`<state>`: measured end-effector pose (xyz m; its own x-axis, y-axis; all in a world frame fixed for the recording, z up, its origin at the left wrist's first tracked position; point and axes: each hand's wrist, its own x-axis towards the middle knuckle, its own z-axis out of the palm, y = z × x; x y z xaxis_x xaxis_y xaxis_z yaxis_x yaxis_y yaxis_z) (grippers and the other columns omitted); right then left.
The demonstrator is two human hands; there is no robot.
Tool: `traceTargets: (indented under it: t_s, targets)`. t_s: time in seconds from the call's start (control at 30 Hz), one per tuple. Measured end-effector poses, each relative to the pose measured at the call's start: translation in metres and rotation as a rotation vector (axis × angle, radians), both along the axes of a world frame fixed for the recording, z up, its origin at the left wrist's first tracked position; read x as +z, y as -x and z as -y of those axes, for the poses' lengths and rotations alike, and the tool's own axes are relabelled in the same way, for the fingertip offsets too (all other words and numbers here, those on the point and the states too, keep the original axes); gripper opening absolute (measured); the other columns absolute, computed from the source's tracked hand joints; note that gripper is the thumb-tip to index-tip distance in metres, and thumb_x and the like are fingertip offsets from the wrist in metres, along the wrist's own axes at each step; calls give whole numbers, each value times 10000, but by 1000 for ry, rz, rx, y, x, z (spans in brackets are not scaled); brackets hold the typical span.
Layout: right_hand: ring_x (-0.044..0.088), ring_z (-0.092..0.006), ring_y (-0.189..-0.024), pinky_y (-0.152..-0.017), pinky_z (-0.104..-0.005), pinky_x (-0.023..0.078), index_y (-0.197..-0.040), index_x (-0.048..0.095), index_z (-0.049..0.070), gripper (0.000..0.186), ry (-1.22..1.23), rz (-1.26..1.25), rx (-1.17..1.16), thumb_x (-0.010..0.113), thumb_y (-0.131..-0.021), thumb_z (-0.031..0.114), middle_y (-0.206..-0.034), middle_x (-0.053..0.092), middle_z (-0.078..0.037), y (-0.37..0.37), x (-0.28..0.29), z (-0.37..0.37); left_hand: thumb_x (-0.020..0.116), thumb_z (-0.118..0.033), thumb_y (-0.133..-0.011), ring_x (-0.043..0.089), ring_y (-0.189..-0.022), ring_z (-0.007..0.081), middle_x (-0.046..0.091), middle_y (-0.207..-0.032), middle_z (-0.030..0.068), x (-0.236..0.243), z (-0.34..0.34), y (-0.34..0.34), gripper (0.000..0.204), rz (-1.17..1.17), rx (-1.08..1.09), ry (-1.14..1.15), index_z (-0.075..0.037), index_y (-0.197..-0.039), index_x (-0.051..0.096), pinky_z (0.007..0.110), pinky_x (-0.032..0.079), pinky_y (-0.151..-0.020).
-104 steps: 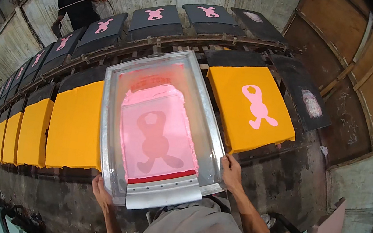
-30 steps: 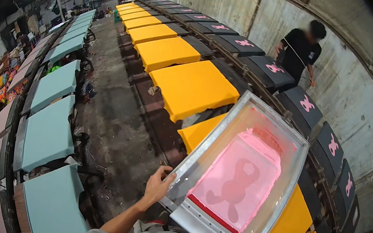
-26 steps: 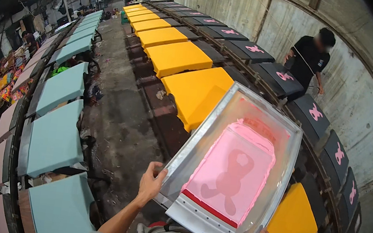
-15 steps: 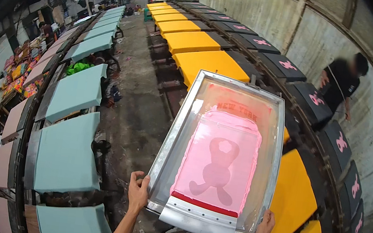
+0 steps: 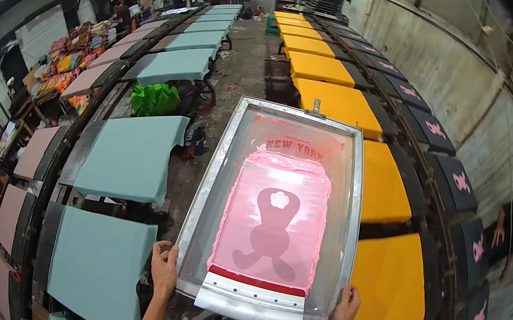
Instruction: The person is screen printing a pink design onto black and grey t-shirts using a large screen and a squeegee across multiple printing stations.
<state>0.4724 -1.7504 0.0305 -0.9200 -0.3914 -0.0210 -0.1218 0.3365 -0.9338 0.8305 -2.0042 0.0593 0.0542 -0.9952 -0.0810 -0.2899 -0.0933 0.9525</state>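
Between my hands I carry a screen printing frame (image 5: 198,199) with a metal rim, tilted in front of my body. Pink ink (image 5: 242,223) covers the middle of its mesh, around a darker figure shape. A squeegee (image 5: 251,302) with a metal holder and red blade rests across the near end of the mesh. My left hand (image 5: 164,268) grips the rim at the near left corner, fingers curled. At the near right corner my right hand (image 5: 346,306) is closed on the rim, its fingers partly hidden.
Left of the aisle (image 5: 236,70) runs a row of boards with pale green fabric (image 5: 103,263). Yellow fabric boards (image 5: 381,293) line the right side, with black pieces bearing pink prints (image 5: 461,182) beyond. A person (image 5: 510,226) stands at the right wall. A green bag (image 5: 155,100) lies under the left row.
The view has swung right, and the frame has turned more upright in it, still in both hands. The person by the wall now appears lower and farther right.
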Motion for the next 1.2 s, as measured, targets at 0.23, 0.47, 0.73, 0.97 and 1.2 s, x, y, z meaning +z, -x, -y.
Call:
traceTargets:
  t_s: [0.23, 0.47, 0.73, 0.97, 1.2]
  targets:
    - [480, -128, -798, -723, -290, 414, -1023, 622, -38, 331, -31, -32, 98, 554, -1016, 286, -840, 549, -24, 61, 11, 149, 617, -292, -964, 532, -719, 152, 641, -781, 91, -10, 117, 40, 340, -13, 93, 23, -24, -1150, 523, 325, 417, -686]
    - [484, -130, -816, -751, -286, 410, -1040, 619, -48, 335, -12, -10, 52, 563, -1011, 282, -865, 563, -32, 105, 23, 297, 625, -292, -959, 514, -655, 150, 635, -705, 76, 25, 289, 98, 346, 26, -4, 5, -23, -1154, 529, 328, 420, -669]
    - [471, -120, -809, -739, -280, 402, -1050, 621, -38, 307, 26, 17, -52, 562, -1006, 260, -858, 548, -21, 153, 19, 441, 627, -275, -963, 491, -622, 140, 596, -672, 53, 24, 449, 164, 325, -6, -32, 9, -31, -1147, 515, 331, 396, -630]
    - [464, -107, -793, -716, -274, 398, -1046, 632, -35, 310, 16, 41, 20, 568, -1008, 266, -845, 542, -12, 237, 18, 611, 626, -242, -955, 562, -731, 158, 644, -771, 101, 5, 595, 236, 307, -43, 26, 59, -22, -1141, 521, 327, 432, -698]
    - [469, -109, -744, -671, -277, 395, -1043, 644, -45, 320, -1, 1, 132, 575, -1008, 266, -802, 558, -17, 330, 38, 786, 622, -215, -964, 392, -586, 62, 486, -659, -27, 46, 719, 306, 270, -144, 137, -4, -47, -1139, 502, 253, 305, -524]
